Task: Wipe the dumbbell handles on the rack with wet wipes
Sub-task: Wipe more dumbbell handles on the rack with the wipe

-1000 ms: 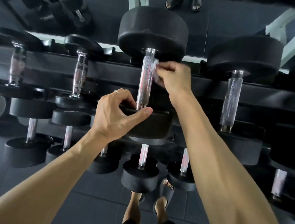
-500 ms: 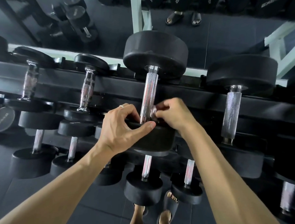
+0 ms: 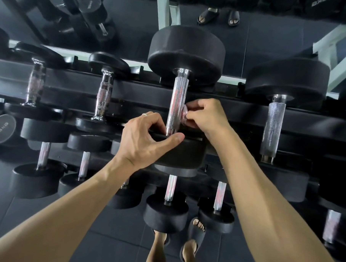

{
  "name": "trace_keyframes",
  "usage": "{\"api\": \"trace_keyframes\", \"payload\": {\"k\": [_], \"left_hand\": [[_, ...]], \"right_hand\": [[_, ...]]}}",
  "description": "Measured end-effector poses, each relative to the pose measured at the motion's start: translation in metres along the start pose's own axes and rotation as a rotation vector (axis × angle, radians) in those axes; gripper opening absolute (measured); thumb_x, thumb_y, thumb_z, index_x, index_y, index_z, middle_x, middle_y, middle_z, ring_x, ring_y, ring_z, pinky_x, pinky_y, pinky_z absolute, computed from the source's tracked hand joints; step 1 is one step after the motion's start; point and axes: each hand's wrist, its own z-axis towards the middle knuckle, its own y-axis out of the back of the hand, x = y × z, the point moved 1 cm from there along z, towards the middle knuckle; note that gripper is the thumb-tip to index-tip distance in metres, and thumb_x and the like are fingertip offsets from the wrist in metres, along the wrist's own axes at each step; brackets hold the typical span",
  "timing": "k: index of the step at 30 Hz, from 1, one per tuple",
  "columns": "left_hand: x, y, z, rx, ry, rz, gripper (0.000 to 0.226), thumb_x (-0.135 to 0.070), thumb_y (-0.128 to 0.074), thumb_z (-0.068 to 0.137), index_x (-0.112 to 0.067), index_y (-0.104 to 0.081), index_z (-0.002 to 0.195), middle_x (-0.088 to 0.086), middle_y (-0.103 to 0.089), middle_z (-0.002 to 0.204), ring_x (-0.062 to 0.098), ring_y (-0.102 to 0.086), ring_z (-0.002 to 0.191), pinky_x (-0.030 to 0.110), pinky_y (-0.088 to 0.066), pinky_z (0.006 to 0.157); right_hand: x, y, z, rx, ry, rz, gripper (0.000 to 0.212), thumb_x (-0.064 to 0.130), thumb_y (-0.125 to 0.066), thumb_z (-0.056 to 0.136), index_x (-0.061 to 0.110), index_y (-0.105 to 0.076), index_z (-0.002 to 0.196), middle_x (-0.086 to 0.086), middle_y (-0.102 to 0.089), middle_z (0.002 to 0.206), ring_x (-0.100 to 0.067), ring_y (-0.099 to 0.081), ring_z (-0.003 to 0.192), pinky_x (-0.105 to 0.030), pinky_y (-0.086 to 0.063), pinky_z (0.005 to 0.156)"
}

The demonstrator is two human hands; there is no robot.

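Observation:
A big black dumbbell lies on the top tier of the rack [image 3: 130, 93], its knurled steel handle [image 3: 177, 99] pointing away from me. My left hand [image 3: 146, 138] grips the rim of its near head [image 3: 187, 153], thumb across the front edge. My right hand [image 3: 204, 114] pinches a small bunched wet wipe [image 3: 183, 114] and presses it against the right side of the handle's lower part. The wipe is mostly hidden by my fingers.
More dumbbells fill the top tier: two chrome-handled ones [image 3: 103, 96] to the left, a large one [image 3: 273, 127] to the right. Smaller dumbbells [image 3: 170, 188] sit on the lower tier. A mirror behind the rack reflects the weights. My sandalled feet [image 3: 195, 233] stand on dark floor tiles.
My right hand slid the wipe from the handle's far end down towards the near head. My left hand kept its grip on the near head. The camera tilted, so the rack sits lower in view.

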Motion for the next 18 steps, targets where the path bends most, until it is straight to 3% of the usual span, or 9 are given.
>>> {"api": "trace_keyframes", "payload": {"k": [4, 6, 9, 11, 15, 18], "left_hand": [[0.001, 0.000, 0.000, -0.009, -0.004, 0.001, 0.050, -0.065, -0.064, 0.066, -0.016, -0.058, 0.065, -0.008, -0.059, 0.066, 0.013, -0.058, 0.067, 0.037, -0.048, 0.065], [0.001, 0.000, 0.000, -0.010, -0.002, -0.003, 0.050, -0.066, -0.065, 0.066, -0.016, -0.058, 0.065, -0.007, -0.060, 0.066, 0.013, -0.058, 0.068, 0.038, -0.048, 0.066], [0.002, -0.001, 0.000, -0.007, 0.001, -0.007, 0.051, -0.066, -0.065, 0.067, -0.016, -0.058, 0.065, -0.006, -0.060, 0.067, 0.014, -0.059, 0.069, 0.039, -0.049, 0.068], [0.003, -0.001, 0.001, -0.004, 0.001, -0.007, 0.050, -0.066, -0.065, 0.067, -0.017, -0.058, 0.065, -0.006, -0.060, 0.067, 0.014, -0.059, 0.069, 0.039, -0.049, 0.068], [0.003, -0.001, 0.000, -0.010, -0.002, -0.009, 0.050, -0.066, -0.066, 0.067, -0.017, -0.059, 0.065, -0.007, -0.060, 0.067, 0.013, -0.058, 0.068, 0.039, -0.048, 0.068], [0.002, -0.001, 0.001, -0.010, -0.004, -0.011, 0.051, -0.065, -0.065, 0.067, -0.015, -0.059, 0.065, -0.006, -0.060, 0.067, 0.015, -0.059, 0.068, 0.041, -0.049, 0.069]], "right_hand": [[-0.013, 0.000, -0.015, 0.125, 0.008, -0.247, 0.020, 0.006, -0.071, 0.083, 0.026, -0.072, 0.087, 0.004, -0.075, 0.083, -0.012, -0.072, 0.082, -0.024, -0.056, 0.075], [-0.007, -0.001, -0.009, 0.071, 0.010, -0.067, 0.024, -0.001, -0.068, 0.084, 0.023, -0.074, 0.083, 0.002, -0.076, 0.078, -0.016, -0.073, 0.079, -0.026, -0.058, 0.074], [0.006, -0.008, 0.011, -0.068, -0.053, 0.402, 0.035, -0.014, -0.058, 0.086, 0.017, -0.073, 0.083, 0.001, -0.075, 0.074, -0.012, -0.071, 0.073, -0.023, -0.058, 0.070], [0.001, -0.008, 0.010, -0.037, -0.049, 0.387, 0.037, -0.016, -0.057, 0.086, 0.017, -0.073, 0.085, 0.002, -0.074, 0.076, -0.010, -0.070, 0.073, -0.023, -0.058, 0.072], [-0.015, -0.001, -0.011, 0.117, -0.014, 0.039, 0.028, -0.006, -0.067, 0.084, 0.021, -0.075, 0.090, 0.000, -0.077, 0.085, -0.014, -0.073, 0.080, -0.024, -0.060, 0.076], [-0.001, -0.006, 0.006, 0.013, 0.004, 0.363, 0.031, -0.009, -0.057, 0.090, 0.016, -0.074, 0.095, -0.002, -0.077, 0.091, -0.013, -0.073, 0.083, -0.025, -0.058, 0.074]]}}
